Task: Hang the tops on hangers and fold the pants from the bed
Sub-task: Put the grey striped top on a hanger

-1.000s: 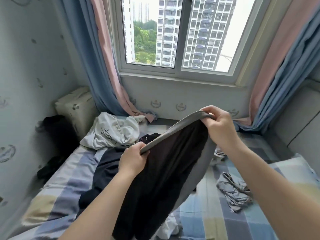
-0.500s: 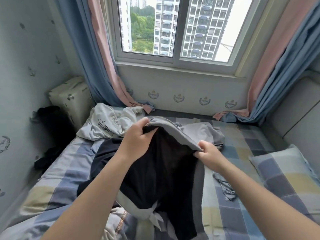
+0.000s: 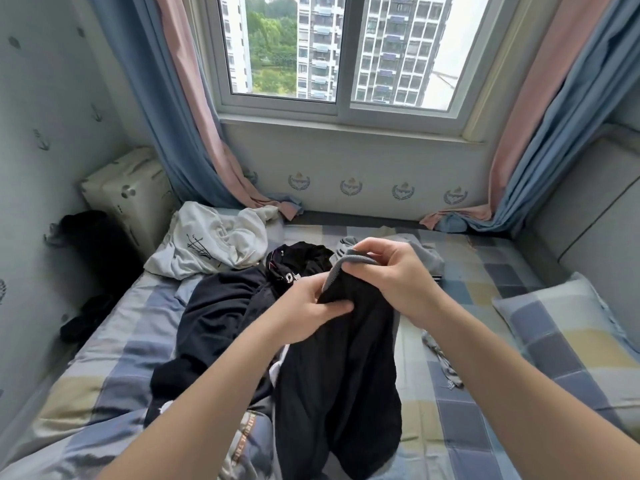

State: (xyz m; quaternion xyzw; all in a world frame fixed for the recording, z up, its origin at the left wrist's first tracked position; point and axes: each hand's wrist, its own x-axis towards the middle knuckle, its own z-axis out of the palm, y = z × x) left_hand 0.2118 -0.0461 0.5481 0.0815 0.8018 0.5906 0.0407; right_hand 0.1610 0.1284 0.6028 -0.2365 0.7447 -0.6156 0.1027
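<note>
— Grey ribbed band first: pinched between thumb and curled fingers of the right hand (image 3: pixel 391 275), at the top of the black soft-cloth garment (image 3: pixel 339 393), likely pants.
— And the left hand (image 3: pixel 304 313)?
— Clutches the black cloth just under the band, touching the right. Both closed on it.
— Which way from there?
— Hangs down and toward the body, long axis from the band to the near edge of the checked bed sheet (image 3: pixel 485 271), lower part draped over it.
— Nearer for sliding down?
— Left, probably; sits lower.
</note>
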